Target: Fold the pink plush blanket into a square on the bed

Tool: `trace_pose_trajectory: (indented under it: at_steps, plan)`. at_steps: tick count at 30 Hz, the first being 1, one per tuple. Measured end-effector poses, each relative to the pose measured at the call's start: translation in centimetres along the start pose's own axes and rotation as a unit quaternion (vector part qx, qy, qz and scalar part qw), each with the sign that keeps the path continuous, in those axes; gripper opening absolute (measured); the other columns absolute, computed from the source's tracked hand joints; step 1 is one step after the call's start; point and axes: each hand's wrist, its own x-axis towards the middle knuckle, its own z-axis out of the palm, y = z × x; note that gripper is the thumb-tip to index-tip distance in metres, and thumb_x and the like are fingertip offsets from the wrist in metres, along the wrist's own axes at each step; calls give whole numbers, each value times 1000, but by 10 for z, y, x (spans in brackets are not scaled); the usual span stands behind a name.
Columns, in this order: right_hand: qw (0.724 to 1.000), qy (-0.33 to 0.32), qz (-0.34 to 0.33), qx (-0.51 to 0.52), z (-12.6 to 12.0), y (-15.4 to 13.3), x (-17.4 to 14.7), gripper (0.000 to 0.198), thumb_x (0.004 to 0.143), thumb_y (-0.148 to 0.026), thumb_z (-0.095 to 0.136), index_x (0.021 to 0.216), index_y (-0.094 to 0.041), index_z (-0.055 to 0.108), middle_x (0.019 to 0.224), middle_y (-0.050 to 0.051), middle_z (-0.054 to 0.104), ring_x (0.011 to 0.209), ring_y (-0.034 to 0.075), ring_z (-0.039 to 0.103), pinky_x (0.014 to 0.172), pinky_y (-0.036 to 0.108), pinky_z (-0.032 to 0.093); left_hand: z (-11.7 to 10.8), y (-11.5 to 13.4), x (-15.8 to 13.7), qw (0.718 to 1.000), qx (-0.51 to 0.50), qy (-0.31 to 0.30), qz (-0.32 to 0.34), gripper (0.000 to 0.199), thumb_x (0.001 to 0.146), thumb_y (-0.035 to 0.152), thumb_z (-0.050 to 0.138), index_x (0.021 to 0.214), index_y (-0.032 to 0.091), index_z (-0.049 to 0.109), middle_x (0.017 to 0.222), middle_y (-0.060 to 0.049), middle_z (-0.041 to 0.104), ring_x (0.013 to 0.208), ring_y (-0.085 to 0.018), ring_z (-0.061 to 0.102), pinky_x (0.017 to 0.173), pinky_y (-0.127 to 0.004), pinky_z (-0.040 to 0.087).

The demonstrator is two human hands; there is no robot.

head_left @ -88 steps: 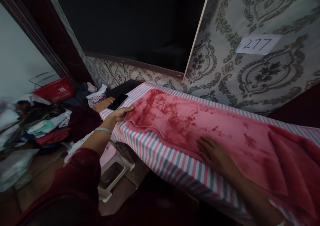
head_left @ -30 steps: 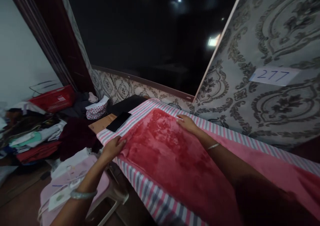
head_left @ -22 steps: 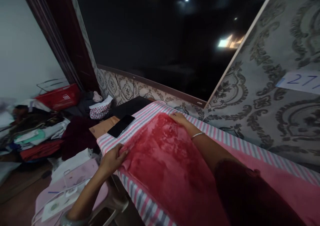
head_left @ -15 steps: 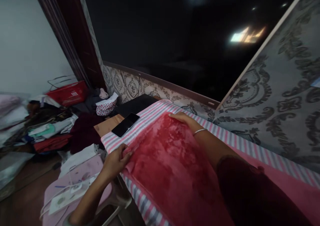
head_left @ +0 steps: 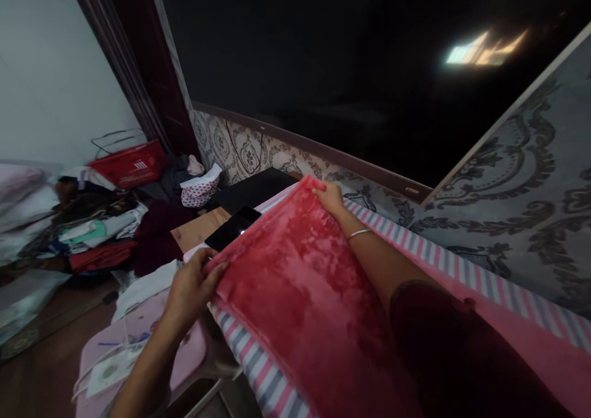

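A plush red blanket [head_left: 295,270] with a mottled pattern stretches between my two hands, its far edge lifted. My left hand [head_left: 191,285] pinches its left corner, thumb on top. At the far right corner, my right hand [head_left: 330,199] grips the edge, with a bracelet on that wrist. Below the blanket lies a cloth with pink, white and grey stripes [head_left: 263,362]. A black phone [head_left: 231,228] rests just past the blanket's far edge, partly covered by it.
A large dark television [head_left: 300,67] hangs on the patterned wall. Left of the table stands a pink stool [head_left: 189,350] with a white power strip [head_left: 111,372]. Piled clothes [head_left: 101,239] and a red basket [head_left: 133,164] lie farther left. A black flat object [head_left: 253,187] sits behind the phone.
Both hands have raised the blanket's far edge and drawn it away from me, toward the phone. My left hand has moved left, and the view has shifted slightly.
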Motion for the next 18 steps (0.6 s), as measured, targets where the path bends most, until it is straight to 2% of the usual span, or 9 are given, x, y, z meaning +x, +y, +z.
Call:
trace_pose_trajectory:
  at_steps: [2, 5, 8, 10, 14, 18]
  plan:
    - [998, -38, 18, -48, 14, 11, -11, 11, 88, -27, 68, 85, -17, 70, 91, 7, 74, 85, 20, 62, 76, 27, 43, 9, -10, 0, 1000, -17, -1, -12, 35, 73, 57, 54, 87, 26, 61, 82, -4, 71, 77, -26, 66, 69, -33, 50]
    - [991, -72, 36, -106, 28, 23, -20, 19, 93, -36, 66, 86, -19, 70, 95, 9, 74, 88, 21, 63, 73, 27, 41, 22, -24, -6, 998, -39, 32, -29, 39, 73, 57, 56, 95, 26, 62, 95, -6, 75, 89, -29, 70, 79, -36, 53]
    - [984, -104, 32, -142, 29, 26, -14, 23, 95, -41, 63, 91, -20, 70, 102, 8, 74, 92, 21, 64, 72, 27, 40, 30, -30, -12, 996, -41, 66, -44, 42, 75, 57, 56, 102, 26, 62, 106, -9, 76, 100, -31, 70, 86, -39, 54]
    - [983, -129, 26, -126, 25, 24, -8, 24, 95, -42, 63, 92, -19, 70, 101, 8, 73, 91, 20, 63, 72, 26, 40, 31, -29, -15, 996, -32, 70, -55, 44, 75, 57, 56, 105, 26, 62, 107, -10, 76, 104, -33, 70, 86, -40, 54]
    - [983, -159, 24, -83, -1, 31, -9, 35, 100, -45, 50, 91, -16, 69, 91, 4, 72, 81, 16, 59, 70, 23, 40, 29, -27, -13, 996, -13, 61, -59, 45, 76, 58, 55, 108, 26, 61, 104, -10, 76, 104, -34, 71, 84, -41, 55]
    - [982, -162, 50, -88, -56, 64, -41, 47, 99, -50, 45, 74, -17, 65, 77, 3, 68, 75, 16, 57, 66, 24, 40, 28, -27, -9, 998, 6, 50, -44, 46, 79, 57, 53, 110, 25, 61, 106, -12, 75, 102, -34, 71, 85, -42, 54]
